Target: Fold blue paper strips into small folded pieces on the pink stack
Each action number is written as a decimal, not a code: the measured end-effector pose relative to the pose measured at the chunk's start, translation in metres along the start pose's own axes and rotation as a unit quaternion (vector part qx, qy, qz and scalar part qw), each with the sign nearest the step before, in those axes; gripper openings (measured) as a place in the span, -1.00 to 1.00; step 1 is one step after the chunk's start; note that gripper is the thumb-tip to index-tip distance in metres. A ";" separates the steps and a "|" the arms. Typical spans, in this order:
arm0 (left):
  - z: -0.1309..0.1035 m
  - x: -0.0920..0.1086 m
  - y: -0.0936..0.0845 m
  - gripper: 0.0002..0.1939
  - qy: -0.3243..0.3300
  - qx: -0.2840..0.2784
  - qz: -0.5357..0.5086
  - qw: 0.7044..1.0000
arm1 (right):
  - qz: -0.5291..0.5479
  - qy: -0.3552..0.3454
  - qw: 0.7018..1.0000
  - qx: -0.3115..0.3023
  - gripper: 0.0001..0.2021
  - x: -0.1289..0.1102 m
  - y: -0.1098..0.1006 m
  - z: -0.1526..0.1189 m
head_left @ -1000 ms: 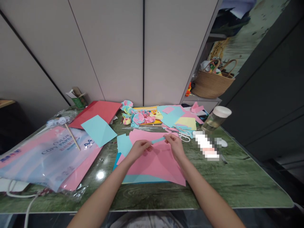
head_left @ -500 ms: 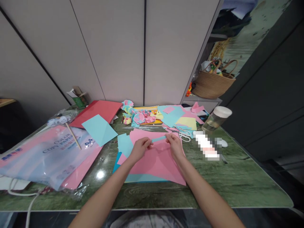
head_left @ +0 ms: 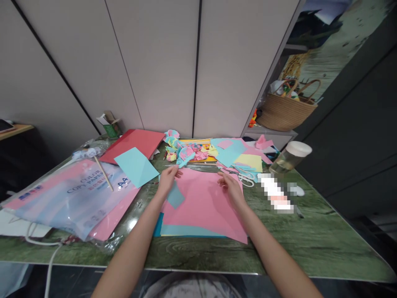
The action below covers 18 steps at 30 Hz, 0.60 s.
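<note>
From here I see the pink sheet lying on a paper stack on the counter, a blue piece on its left part, beside the left wrist. The left hand is at the sheet's far left corner, fingers bent; whether they pinch anything I can't tell. The right hand is over its right side, fingers loosely curled and parted. Scissors lie just beyond; crumpled paper flowers sit farther back.
</note>
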State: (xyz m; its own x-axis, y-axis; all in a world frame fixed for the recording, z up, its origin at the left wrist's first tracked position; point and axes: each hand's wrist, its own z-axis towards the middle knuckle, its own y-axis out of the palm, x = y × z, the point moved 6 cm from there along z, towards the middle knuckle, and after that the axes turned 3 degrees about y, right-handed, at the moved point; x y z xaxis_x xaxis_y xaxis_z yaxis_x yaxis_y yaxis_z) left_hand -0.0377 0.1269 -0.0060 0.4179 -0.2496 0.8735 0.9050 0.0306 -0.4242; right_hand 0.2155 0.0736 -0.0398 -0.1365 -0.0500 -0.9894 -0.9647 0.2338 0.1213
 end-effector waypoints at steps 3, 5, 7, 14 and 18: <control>0.008 -0.016 -0.013 -0.55 0.016 -0.017 0.196 0.980 | 0.001 -0.007 1.000 -0.005 -0.63 0.002 0.000 0.002; 0.008 -0.021 -0.017 -0.65 0.024 -0.015 0.239 0.971 | 0.002 -0.011 1.000 -0.014 -0.64 0.004 0.000 0.003; 0.006 -0.023 -0.019 -0.61 0.024 -0.012 0.269 0.963 | 0.001 -0.017 1.000 -0.024 -0.66 0.005 0.000 0.004; 0.004 -0.025 -0.018 -0.52 0.000 -0.071 0.410 0.909 | -0.009 -0.016 0.999 -0.033 -0.65 0.002 0.000 0.003; 0.000 -0.032 -0.025 -0.41 -0.054 -0.085 0.426 0.899 | -0.017 -0.014 0.999 -0.038 -0.65 -0.002 0.003 0.000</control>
State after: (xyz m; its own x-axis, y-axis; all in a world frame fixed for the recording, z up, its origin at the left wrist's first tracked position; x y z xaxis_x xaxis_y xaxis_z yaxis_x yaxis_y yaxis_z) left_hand -0.0736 0.1340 -0.0234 0.9672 -0.1090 0.2292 0.2322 0.0156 -0.9725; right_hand 0.2129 0.0741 -0.0373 -0.0989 -0.0296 -0.9947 -0.9830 0.1585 0.0930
